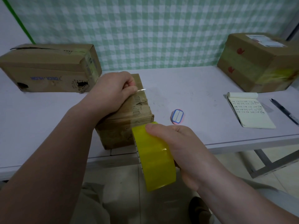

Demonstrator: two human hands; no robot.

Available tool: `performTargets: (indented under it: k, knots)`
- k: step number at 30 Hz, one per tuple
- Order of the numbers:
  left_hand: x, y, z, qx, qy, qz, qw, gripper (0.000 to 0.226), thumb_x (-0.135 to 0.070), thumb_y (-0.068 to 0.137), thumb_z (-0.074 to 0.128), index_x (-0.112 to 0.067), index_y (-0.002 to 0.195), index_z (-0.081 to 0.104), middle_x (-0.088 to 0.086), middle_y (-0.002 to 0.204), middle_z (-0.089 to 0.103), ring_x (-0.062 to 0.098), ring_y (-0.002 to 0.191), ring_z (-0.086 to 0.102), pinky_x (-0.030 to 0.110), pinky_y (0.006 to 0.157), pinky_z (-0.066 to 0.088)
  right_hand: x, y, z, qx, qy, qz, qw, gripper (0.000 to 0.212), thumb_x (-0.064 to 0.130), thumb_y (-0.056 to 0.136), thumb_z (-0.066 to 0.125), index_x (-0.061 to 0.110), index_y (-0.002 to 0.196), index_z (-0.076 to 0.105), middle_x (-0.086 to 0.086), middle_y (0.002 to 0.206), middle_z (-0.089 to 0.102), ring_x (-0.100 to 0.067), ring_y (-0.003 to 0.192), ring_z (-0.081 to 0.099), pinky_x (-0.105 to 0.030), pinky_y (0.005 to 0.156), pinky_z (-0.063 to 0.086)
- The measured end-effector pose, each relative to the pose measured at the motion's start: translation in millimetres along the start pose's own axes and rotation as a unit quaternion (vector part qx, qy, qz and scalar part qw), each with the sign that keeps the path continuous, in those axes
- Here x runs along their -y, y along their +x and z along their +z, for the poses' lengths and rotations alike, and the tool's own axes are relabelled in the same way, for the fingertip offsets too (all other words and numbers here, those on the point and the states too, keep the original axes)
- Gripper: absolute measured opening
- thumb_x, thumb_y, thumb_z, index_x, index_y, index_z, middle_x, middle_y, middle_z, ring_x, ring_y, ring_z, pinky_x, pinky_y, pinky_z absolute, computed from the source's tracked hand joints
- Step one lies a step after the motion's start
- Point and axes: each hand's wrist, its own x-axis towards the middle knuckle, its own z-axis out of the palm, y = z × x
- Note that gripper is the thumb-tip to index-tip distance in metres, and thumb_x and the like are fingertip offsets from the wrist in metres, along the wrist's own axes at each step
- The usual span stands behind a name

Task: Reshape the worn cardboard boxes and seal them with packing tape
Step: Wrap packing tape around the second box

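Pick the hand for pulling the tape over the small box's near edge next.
Right, probably. The right hand grips the yellow tape roll at that edge of the small box; the left hand pinches the tape end at the far end.

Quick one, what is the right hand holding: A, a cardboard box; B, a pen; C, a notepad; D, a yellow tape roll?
D: the right hand grips the yellow tape roll, while the left hand pinches the tape end on the small box.
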Motion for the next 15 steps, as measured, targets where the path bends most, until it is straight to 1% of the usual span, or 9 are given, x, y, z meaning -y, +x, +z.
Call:
performTargets:
  k: [1,4,6,8,10,12,14,15]
  knots:
    - [0.5,0.2,1.0,0.002,0.008,0.002,1.0,0.012,-0.028,0.093,0.055,-0.024,0.082,0.054,-0.012,0.073,0.051,0.006,0.069,0.046,0.023,0.061,0.031,-0.5,0.4,0.0,-0.001,-0.003,-0.001,1.0,0.028,0.036,0.081,0.066,0.01,0.077,0.058,-0.008,0.063,0.047,-0.015,0.048,0.05,-0.02,0.045,0.041]
    - [0.2,0.3,4.7,0.011,0.046,0.011,0.999,0.014,-0.029,0.093,0.054,-0.025,0.08,0.051,-0.014,0.071,0.048,0.016,0.078,0.049,0.034,0.074,0.035,-1.3,1.3,0.0,-0.001,-0.005,0.0,1.0,0.028,0.036,0.081,0.066,0.011,0.076,0.057,-0.008,0.063,0.045,-0.014,0.047,0.049,-0.019,0.044,0.04]
    - [0.1,0.6,5.9,0.014,0.062,0.015,0.998,0.015,-0.03,0.093,0.053,-0.025,0.079,0.05,-0.015,0.07,0.046,0.018,0.083,0.047,0.039,0.081,0.038,-1.7,1.9,-0.4,-0.001,-0.008,0.0,1.0,0.028,0.036,0.082,0.066,0.011,0.076,0.055,-0.008,0.061,0.043,-0.014,0.046,0.048,-0.018,0.044,0.04]
    - [1.1,1.1,6.9,0.014,0.066,0.015,0.998,0.016,-0.03,0.093,0.054,-0.026,0.079,0.049,-0.012,0.072,0.046,0.02,0.086,0.047,0.041,0.083,0.039,-2.7,3.2,-1.3,-0.003,-0.012,0.004,1.0,0.028,0.036,0.081,0.066,0.01,0.076,0.056,-0.009,0.064,0.046,-0.014,0.048,0.05,-0.018,0.045,0.041]
    - [1.5,1.6,7.4,0.006,0.07,0.009,0.997,0.013,-0.031,0.093,0.054,-0.024,0.082,0.05,-0.006,0.08,0.046,0.021,0.089,0.045,0.041,0.085,0.038,-3.7,4.5,-1.9,-0.006,-0.027,0.006,1.0,0.029,0.038,0.08,0.067,0.011,0.077,0.057,-0.011,0.068,0.049,-0.017,0.053,0.052,-0.02,0.047,0.041]
    - [1.9,2.9,8.4,-0.017,0.07,-0.002,0.997,0.009,-0.028,0.092,0.056,-0.02,0.094,0.053,-0.003,0.091,0.045,0.021,0.092,0.042,0.039,0.086,0.036,-4.3,5.5,-2.3,-0.01,-0.038,0.002,0.999,0.029,0.038,0.079,0.067,0.011,0.077,0.057,-0.013,0.07,0.047,-0.019,0.057,0.051,-0.022,0.049,0.041]
    - [1.5,3.3,8.9,-0.04,0.062,-0.019,0.997,0.023,-0.025,0.09,0.059,-0.016,0.111,0.053,-0.001,0.097,0.045,0.02,0.095,0.042,0.034,0.083,0.033,-4.6,6.1,-2.3,-0.014,-0.042,-0.002,0.999,0.029,0.038,0.077,0.067,0.011,0.077,0.057,-0.013,0.07,0.046,-0.02,0.059,0.05,-0.022,0.049,0.04]
    - [1.7,3.3,9.0,-0.05,0.061,-0.024,0.997,0.029,-0.024,0.09,0.06,-0.015,0.116,0.052,0.0,0.099,0.048,0.021,0.097,0.044,0.031,0.081,0.033,-5.1,6.5,-2.8,-0.017,-0.044,-0.004,0.999,0.03,0.038,0.077,0.067,0.01,0.077,0.057,-0.013,0.07,0.045,-0.021,0.059,0.049,-0.023,0.05,0.04]
